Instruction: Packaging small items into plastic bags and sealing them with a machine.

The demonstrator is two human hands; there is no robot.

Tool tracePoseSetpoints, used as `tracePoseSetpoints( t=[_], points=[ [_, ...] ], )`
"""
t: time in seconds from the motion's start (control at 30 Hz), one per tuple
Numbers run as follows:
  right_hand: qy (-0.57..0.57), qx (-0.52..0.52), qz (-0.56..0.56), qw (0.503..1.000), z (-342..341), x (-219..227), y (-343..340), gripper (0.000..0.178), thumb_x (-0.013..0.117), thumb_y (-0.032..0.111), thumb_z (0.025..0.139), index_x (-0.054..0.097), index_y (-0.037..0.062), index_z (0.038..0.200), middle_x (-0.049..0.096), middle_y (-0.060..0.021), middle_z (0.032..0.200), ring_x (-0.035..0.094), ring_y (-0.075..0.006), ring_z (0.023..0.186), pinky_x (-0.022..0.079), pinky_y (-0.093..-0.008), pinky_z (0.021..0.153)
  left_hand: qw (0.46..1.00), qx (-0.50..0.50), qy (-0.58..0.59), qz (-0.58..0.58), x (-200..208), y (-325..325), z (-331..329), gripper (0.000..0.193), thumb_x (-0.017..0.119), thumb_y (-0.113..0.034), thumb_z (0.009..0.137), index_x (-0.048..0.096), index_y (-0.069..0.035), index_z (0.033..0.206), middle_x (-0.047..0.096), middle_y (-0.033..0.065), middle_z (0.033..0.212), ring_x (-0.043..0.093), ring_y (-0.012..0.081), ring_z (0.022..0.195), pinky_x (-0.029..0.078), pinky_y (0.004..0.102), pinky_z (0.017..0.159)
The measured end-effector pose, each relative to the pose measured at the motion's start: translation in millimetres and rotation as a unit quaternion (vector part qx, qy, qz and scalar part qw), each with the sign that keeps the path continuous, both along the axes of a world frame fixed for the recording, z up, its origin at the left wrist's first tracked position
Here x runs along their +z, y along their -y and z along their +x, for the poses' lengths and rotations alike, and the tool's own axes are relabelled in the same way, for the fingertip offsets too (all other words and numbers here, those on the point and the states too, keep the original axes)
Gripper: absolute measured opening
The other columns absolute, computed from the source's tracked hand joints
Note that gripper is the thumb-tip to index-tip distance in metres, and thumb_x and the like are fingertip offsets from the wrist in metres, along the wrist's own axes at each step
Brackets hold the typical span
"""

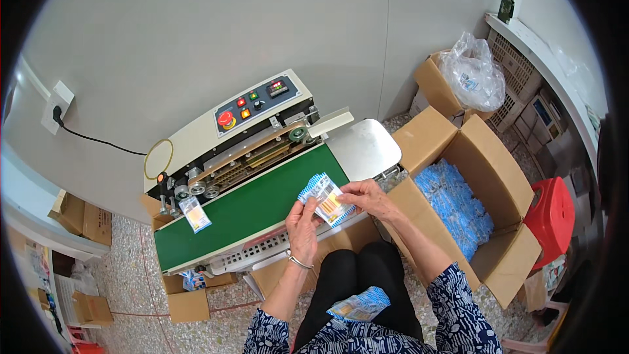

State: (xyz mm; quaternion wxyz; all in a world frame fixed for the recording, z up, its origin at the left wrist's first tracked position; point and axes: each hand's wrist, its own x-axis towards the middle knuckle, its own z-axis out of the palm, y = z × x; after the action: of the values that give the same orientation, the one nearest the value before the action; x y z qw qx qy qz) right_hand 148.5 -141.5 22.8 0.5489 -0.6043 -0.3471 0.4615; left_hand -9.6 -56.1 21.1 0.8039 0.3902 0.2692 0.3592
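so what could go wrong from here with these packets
The packet held by the left hand and right hand might crease where pinched. Packaging resting loose on the lap could slide to the floor. Another packet, near the left end of the green belt, might drop and miss the small carton below.

On my head feed I see the left hand point(303, 231) and right hand point(369, 198) pinching a blue-edged packet point(331, 204) by the near edge of the green belt point(262, 198). A second packet point(195, 215) lies toward its left end; an open carton point(424, 223) at right holds blue packets point(453, 204).
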Motion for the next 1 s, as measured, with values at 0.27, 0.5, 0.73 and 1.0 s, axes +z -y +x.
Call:
tracePoseSetpoints(
  t=[0.27,0.5,0.73,1.0],
  points=[
    [0.053,0.016,0.024,0.998,-10,3,-8,0.026,0.065,0.024,0.081,0.067,0.0004,0.092,0.061,-0.0033,0.066,0.051,-0.0067,0.046,0.04,-0.0213,0.044,0.997,0.011,0.044,-0.058,1,-9,3,0.016,0.058,-0.023,0.09,0.059,-0.009,0.096,0.063,0.0033,0.096,0.061,0.0111,0.084,0.051,0.0288,0.073],
    [0.059,-0.019,0.004,0.998,-3,16,-5,0.022,0.061,0.023,0.086,0.068,0.0028,0.088,0.055,0.0013,0.055,0.048,-0.0036,0.045,0.036,-0.0181,0.043,0.996,0.058,0.055,-0.039,3,-16,-4,0.018,0.052,-0.025,0.093,0.055,-0.007,0.097,0.064,0.0046,0.094,0.063,0.0122,0.082,0.053,0.028,0.068],
    [-0.043,-0.1,-0.041,0.993,45,12,-45,0.021,0.061,0.025,0.087,0.063,0.0051,0.08,0.052,0.0026,0.052,0.043,-0.005,0.041,0.032,-0.0197,0.039,0.99,0.141,0.027,-0.014,-4,-24,-34,0.019,0.049,-0.023,0.094,0.053,-0.006,0.103,0.061,0.0023,0.098,0.059,0.0109,0.085,0.05,0.0284,0.075],
    [-0.045,-0.1,-0.049,0.993,62,-2,-93,0.018,0.063,0.022,0.084,0.063,0.0038,0.084,0.055,0.0013,0.059,0.044,-0.0049,0.041,0.031,-0.02,0.037,0.989,0.14,0.016,-0.048,-26,-7,-62,0.018,0.049,-0.021,0.095,0.053,-0.007,0.105,0.06,0.0022,0.102,0.058,0.0112,0.09,0.048,0.0284,0.079]
  ],
)
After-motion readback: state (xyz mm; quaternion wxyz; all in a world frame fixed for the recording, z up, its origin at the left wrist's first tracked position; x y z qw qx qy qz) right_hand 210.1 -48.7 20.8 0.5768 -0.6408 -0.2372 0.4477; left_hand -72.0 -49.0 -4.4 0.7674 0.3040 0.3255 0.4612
